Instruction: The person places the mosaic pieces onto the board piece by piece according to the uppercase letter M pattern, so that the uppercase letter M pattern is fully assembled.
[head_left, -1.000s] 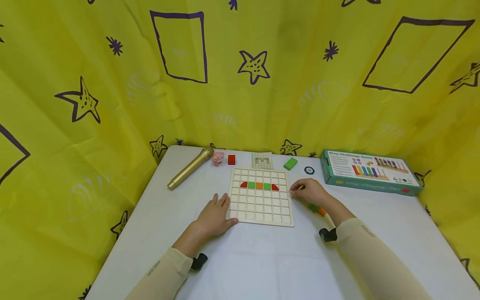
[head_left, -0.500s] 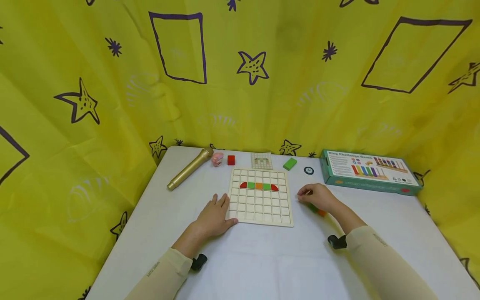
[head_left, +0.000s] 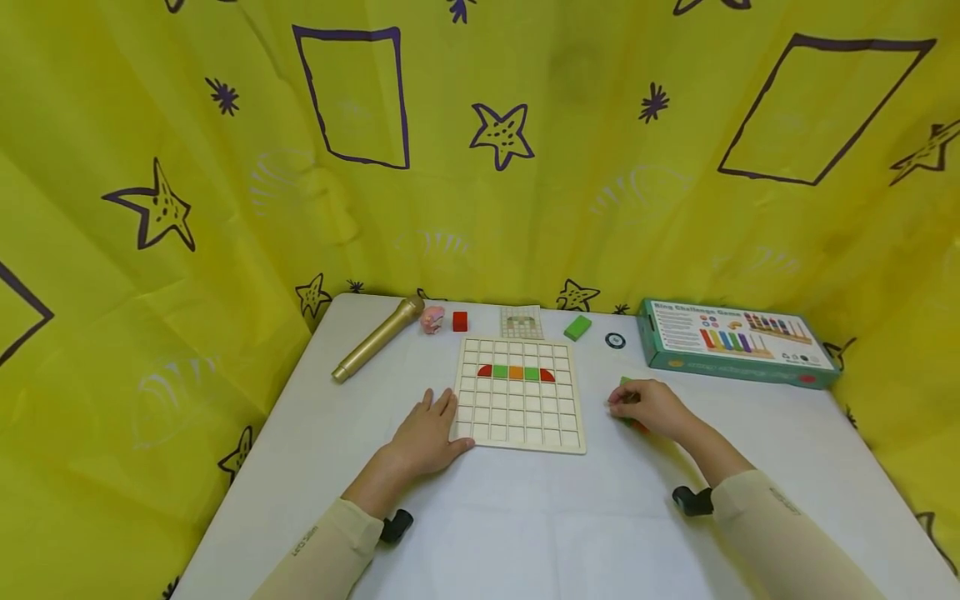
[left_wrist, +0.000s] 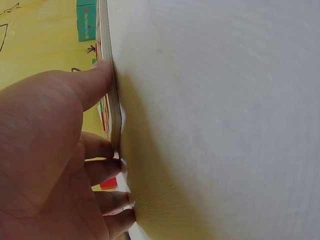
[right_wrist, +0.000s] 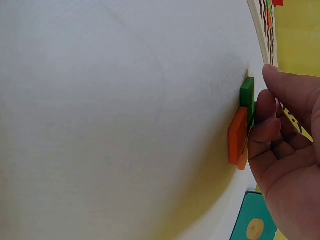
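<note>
My left hand (head_left: 426, 437) rests at the near left corner of a pale wooden grid board (head_left: 513, 421). Its thumb lies along the near edge and its fingers along the left side, touching the board's rim in the left wrist view. On the board a row of red, green and orange tiles (head_left: 516, 372) fills part of one line. To the right of the board, my right hand (head_left: 651, 408) is over a few loose pieces, fingers bent. In the right wrist view a green block (right_wrist: 247, 92) and an orange block (right_wrist: 237, 136) lie against its fingertips, with thumb and forefinger apart.
Behind the board lie a pattern card (head_left: 521, 323), a green block (head_left: 577, 327), a red block (head_left: 460, 321) and a dark round disc (head_left: 615, 340). A gold microphone (head_left: 377, 340) and a pink figure (head_left: 432, 319) lie left; a game box (head_left: 738, 343) stands right.
My right hand has moved from the board's right edge, rightward and toward me, onto the loose green and orange pieces. The left hand has stayed at the board's corner.
</note>
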